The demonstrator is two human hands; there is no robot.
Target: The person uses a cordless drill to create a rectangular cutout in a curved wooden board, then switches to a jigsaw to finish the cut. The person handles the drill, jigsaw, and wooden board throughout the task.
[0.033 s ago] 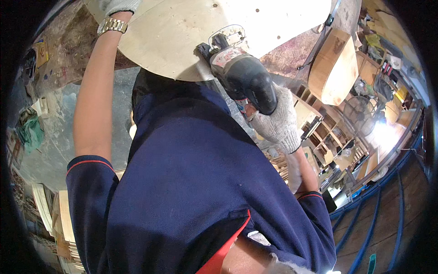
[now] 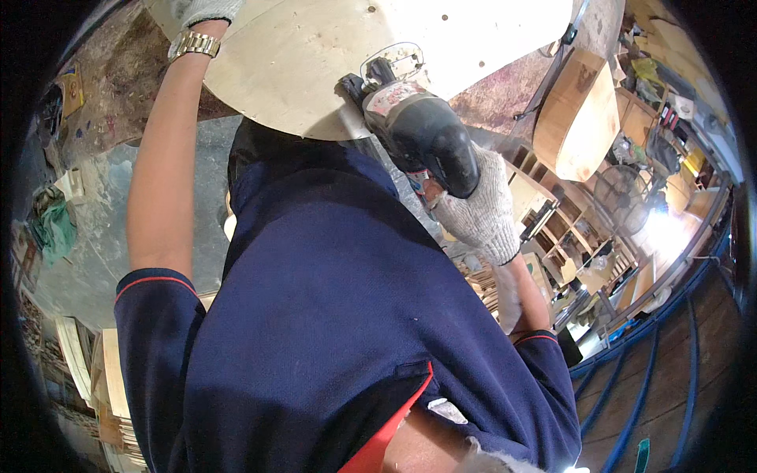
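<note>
A pale plywood panel [image 2: 315, 55] with a curved near edge lies across the top, with several small dark holes in it. My right hand [image 2: 481, 201], in a white knit glove, is closed around the handle of a black power tool [image 2: 430, 134], which looks like a jigsaw. The front of the tool, with a thin wire guard, rests at the panel's near edge; its blade is hidden. At the top left, my gloved left hand [image 2: 206, 9] is at the panel's left side. Its fingers are cut off by the picture's edge.
Under the panel is a stained worktop [image 2: 118, 102]. To the right stand a wooden piece with a rounded end [image 2: 579, 118], a fan [image 2: 619, 189] and wooden shelving [image 2: 572, 221]. A dark cord [image 2: 540, 91] runs beside the panel. Stacked boards [image 2: 114, 370] are at the lower left.
</note>
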